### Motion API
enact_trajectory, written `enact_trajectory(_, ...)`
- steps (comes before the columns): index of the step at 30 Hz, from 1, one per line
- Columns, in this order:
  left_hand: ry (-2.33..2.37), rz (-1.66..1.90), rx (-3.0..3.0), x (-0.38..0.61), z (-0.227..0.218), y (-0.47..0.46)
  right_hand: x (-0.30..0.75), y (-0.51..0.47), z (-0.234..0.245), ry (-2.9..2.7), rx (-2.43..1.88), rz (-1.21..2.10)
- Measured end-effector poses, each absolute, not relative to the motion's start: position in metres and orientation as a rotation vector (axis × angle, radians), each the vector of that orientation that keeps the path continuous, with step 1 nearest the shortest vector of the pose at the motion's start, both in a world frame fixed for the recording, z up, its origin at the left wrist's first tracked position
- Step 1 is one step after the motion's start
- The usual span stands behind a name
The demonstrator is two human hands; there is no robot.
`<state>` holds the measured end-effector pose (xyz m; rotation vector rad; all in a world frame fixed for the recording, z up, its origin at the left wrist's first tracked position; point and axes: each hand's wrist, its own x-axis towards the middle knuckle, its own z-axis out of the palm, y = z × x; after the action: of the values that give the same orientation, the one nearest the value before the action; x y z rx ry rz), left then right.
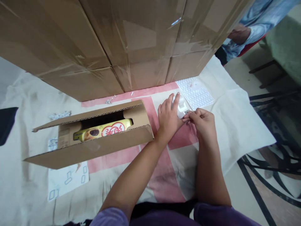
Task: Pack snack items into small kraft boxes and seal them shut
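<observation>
My left hand (168,117) lies over a small white object (182,106) on the cloth, fingers wrapped round its near side. My right hand (202,121) pinches something tiny at that object's lower edge; I cannot make out what. Just beyond the hands lies a white sheet of small labels (196,92). To the left an open long cardboard box (94,147) holds a yellow packet (103,130) with red print.
A wall of taped cardboard cartons (117,40) stands at the back. A white and pink cloth (235,119) covers the surface. A partly used label sheet (68,179) lies under the box. Another person's arm (242,33) shows at top right. Dark metal bars (277,157) run along the right.
</observation>
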<state>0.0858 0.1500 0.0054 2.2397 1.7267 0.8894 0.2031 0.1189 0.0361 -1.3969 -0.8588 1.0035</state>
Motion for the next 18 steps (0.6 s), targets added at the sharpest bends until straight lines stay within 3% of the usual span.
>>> enact_trajectory(18,1.678,0.854,2.143,0.086,0.009,0.149,0.203,0.115,0.046,-0.969,-1.474,0.983)
